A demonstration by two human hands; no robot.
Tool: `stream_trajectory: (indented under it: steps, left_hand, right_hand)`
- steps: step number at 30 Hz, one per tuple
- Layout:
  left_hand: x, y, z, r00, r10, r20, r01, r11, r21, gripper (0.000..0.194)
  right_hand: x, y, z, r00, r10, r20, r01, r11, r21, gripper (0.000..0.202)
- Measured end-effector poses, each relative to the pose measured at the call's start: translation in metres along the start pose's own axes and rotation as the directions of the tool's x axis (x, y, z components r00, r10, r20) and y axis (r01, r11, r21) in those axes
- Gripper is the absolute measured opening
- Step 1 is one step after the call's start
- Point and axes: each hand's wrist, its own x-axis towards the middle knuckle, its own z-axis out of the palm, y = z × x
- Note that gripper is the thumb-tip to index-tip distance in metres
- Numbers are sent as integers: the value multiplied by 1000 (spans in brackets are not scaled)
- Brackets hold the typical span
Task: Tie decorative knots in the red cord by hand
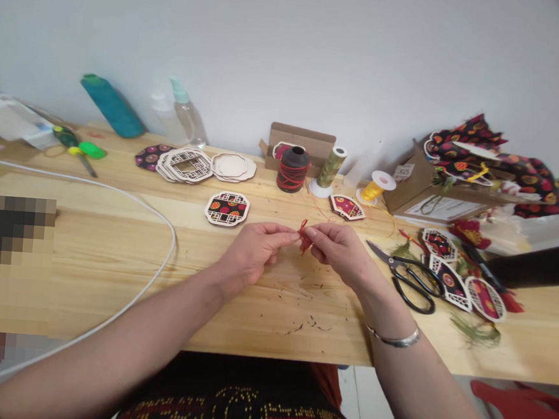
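Observation:
Above the wooden table, my left hand [257,249] pinches one side of a small red cord [304,228] with a loop standing up between the fingertips. On the other side, my right hand [335,246] also has thumb and fingers closed on the red cord, with some red strands hanging below. The fingertips of both hands nearly meet. Beyond the left hand lies a patterned ornament [227,209] with a white lattice frame. Black-handled scissors [406,276] lie to the right of my right hand. A fan-shaped ornament [347,208] rests behind it.
Thread spools [294,169], stacked frames [187,165] and bottles [187,119] stand along the wall. At right are a cardboard box [419,194] with fabric, more ornaments [486,298] and a black pole [539,263]. A white cable [161,265] curves across the left.

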Motion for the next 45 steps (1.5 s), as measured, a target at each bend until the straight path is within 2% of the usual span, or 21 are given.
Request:
stream_trajectory:
  steps: [4,7,12,15,17,19,22,24,30,33,35,36,37,39,41,42,44,45]
  left_hand:
    - [0,2,0,997,6,-78,-7,1000,-13,17]
    - [1,2,0,994,9,-107,-9,1000,-4,17]
    - [2,0,-1,992,4,-129,-3,1000,8,14]
    - [1,0,0,991,-3,-132,-1,1000,-26,10]
    - [0,0,0,991,-5,-132,-2,998,-55,9]
    - [0,0,1,993,-22,-117,11,996,-91,10]
    - [0,2,0,994,-63,-84,50,988,-144,11]
    - [1,2,0,995,-83,-64,70,981,-181,11]
    - [3,2,-2,992,-122,-14,113,952,-285,13]
    - [3,1,-4,993,-118,5,114,948,-296,13]
    - [4,0,-4,994,-110,20,111,950,-291,13]
    - [4,0,-4,994,-110,20,111,951,-290,14]
    - [4,1,-4,994,-112,15,111,951,-290,14]
    - [3,1,-3,993,-115,2,111,951,-289,15]
    - [2,2,-2,994,-110,-16,101,958,-269,14]
    - [2,2,-1,994,-104,-20,95,963,-253,14]
    - [1,1,-1,996,-83,-26,75,972,-221,14]
    - [1,1,-1,997,-72,-29,64,975,-211,14]
  right_hand:
    - [2,4,-7,997,-44,-62,33,985,-167,18]
    - [3,6,-9,988,-71,-141,35,968,-247,16]
    - [-1,0,-3,977,-96,-193,49,970,-237,21]
    - [-5,0,6,966,-178,-189,123,955,-270,20]
    - [-8,5,13,950,-264,-166,192,915,-355,18]
    - [-9,10,17,927,-357,-114,260,832,-490,16]
    - [-9,18,20,882,-470,-1,341,640,-689,21]
    - [-9,22,20,861,-504,69,366,519,-773,26]
    - [-9,25,22,821,-535,201,379,246,-892,23]
    - [-13,20,22,797,-534,284,440,190,-877,23]
    - [-16,15,21,768,-556,318,519,250,-817,24]
    - [-17,13,20,758,-580,297,548,321,-772,24]
    - [-17,11,19,759,-608,233,554,414,-722,25]
    - [-15,8,17,793,-609,3,483,625,-613,27]
    - [-9,10,15,845,-492,-210,351,806,-477,28]
    - [-6,11,14,875,-406,-263,284,871,-400,28]
    - [0,15,13,931,-252,-266,192,954,-232,31]
    - [2,16,13,942,-208,-262,168,971,-167,33]
